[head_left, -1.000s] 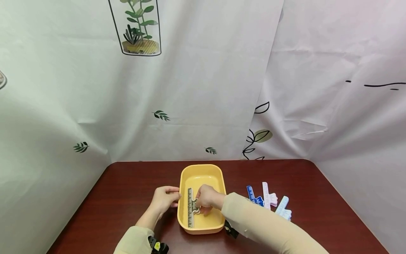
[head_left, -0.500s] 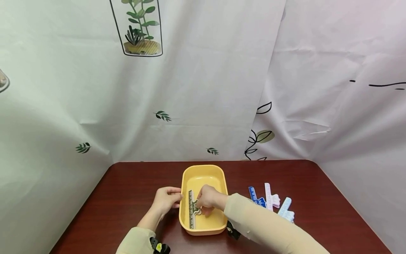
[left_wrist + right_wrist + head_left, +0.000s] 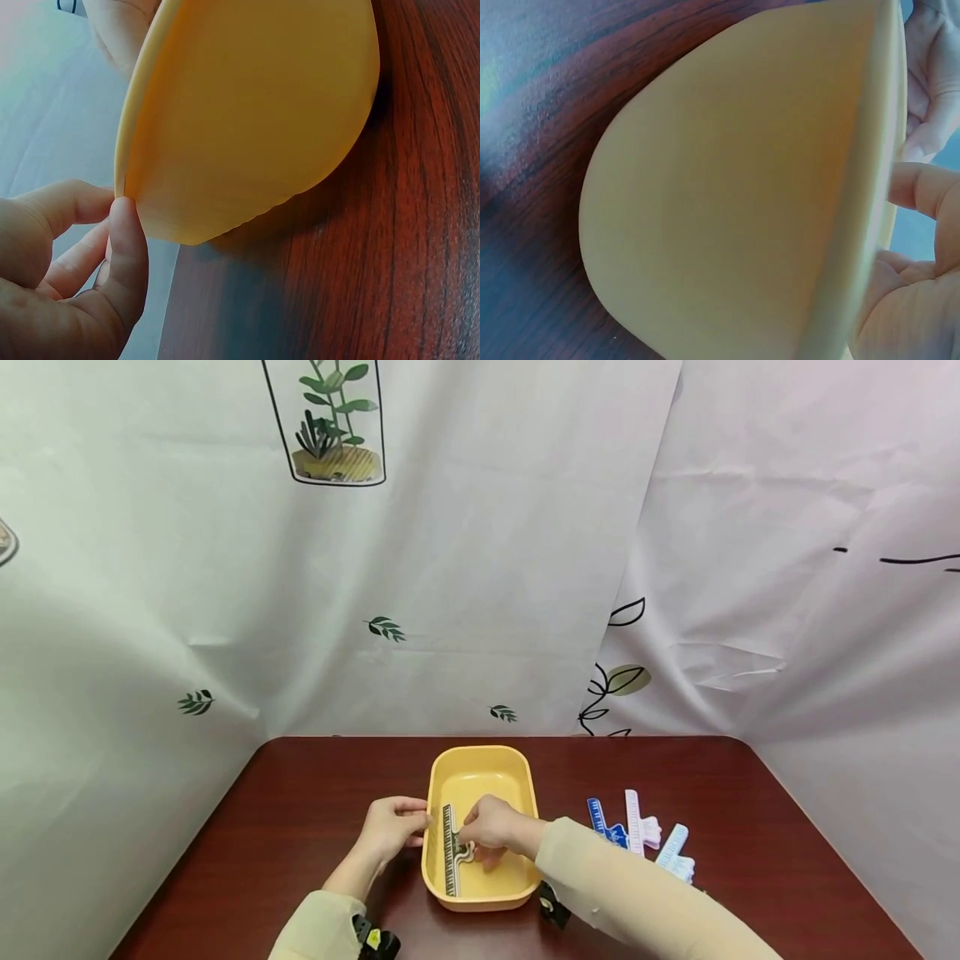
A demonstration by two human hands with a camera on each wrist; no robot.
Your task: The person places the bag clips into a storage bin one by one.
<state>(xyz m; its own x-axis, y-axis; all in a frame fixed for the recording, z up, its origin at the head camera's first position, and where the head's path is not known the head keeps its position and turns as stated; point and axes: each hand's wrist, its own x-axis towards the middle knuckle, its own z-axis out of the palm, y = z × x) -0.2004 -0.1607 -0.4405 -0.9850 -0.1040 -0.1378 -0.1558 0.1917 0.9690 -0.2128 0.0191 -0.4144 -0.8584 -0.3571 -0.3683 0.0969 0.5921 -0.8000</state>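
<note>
A yellow plastic tray (image 3: 480,750) sits on the table in the head view. Inside it, along the left wall, lies a ruler clip (image 3: 449,860) with a black-and-white piano-key edge. My right hand (image 3: 493,823) reaches over the tray's right side and pinches the clip's handle part between thumb and fingers. My left hand (image 3: 386,829) pinches the tray's left rim; in the left wrist view the thumb and index finger (image 3: 127,255) meet at that rim. The right wrist view shows mostly the tray's outer wall (image 3: 720,187), which hides the clip and most of the fingertips.
Right of the tray, partly behind the right sleeve, lie a blue ruler clip (image 3: 606,825), a pale pink one (image 3: 635,822) and a light blue one (image 3: 675,853). The dark red table (image 3: 337,760) ends at a patterned cloth backdrop (image 3: 480,568).
The head view shifts slightly. Both hands keep their places on the tray rim and on the piano-key clip, with hardly any movement.
</note>
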